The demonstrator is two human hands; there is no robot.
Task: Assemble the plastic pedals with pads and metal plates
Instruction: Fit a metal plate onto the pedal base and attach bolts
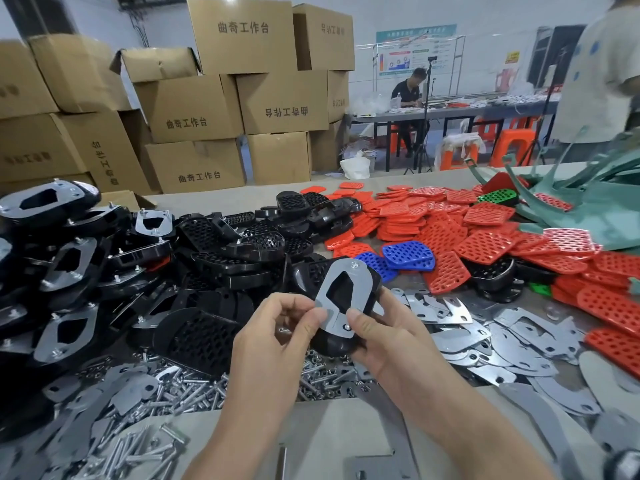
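both hands hold 1 black pedal [329, 342] in the air above the table [322, 431], with a metal plate [343, 270] lying on its upturned face. the left hand [277, 327] pinches the plate's lower left edge between thumb and forefinger. the right hand [384, 336] cups the pedal from below, its thumb pressed on the plate's lower end. a bolt tip shows at the plate's top. under the hands lie bolts [194, 386] and loose plates [485, 334]. black pedals [242, 244] are heaped to the left, red pads [485, 244] to the right, with a few blue pads [408, 254] between. the cardboard boxes [242, 29] behind are printed "曲奇工作台".
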